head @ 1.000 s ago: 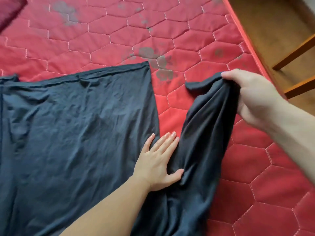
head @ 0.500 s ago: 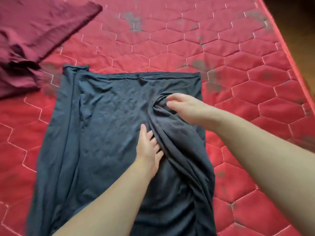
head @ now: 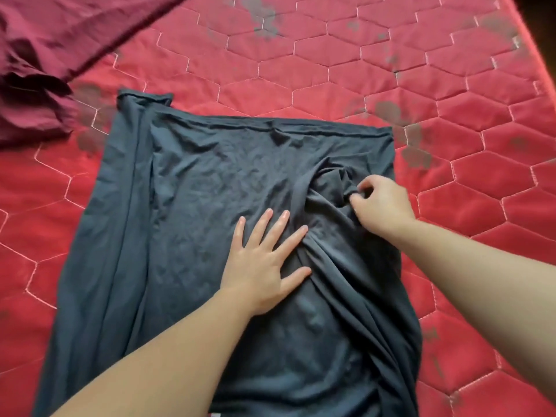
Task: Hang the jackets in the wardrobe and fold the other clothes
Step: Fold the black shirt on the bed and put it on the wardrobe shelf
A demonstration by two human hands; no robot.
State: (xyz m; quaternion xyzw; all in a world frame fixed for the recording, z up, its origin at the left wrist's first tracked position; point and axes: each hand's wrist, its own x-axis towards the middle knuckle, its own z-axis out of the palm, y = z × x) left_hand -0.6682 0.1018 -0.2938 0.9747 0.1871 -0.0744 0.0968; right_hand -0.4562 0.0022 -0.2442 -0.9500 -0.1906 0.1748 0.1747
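Note:
A dark grey-blue garment (head: 192, 212) lies spread on the red quilted mattress (head: 331, 61). Its left side is folded in as a long strip. Its right side is folded over the middle and lies bunched in creases. My left hand (head: 264, 260) presses flat on the garment's middle, fingers spread. My right hand (head: 382, 206) sits on the folded-over right part, with its fingers curled and pinching a fold of the fabric near the upper right.
A crumpled maroon garment (head: 45, 55) lies at the top left of the mattress. Dark stains mark the red cover around the grey garment. The mattress's right edge (head: 529, 31) runs along the top right corner.
My right hand carried the garment's right side over onto the middle and laid it down. My left hand slid left and spread its fingers flat. The view shifted, showing the maroon garment.

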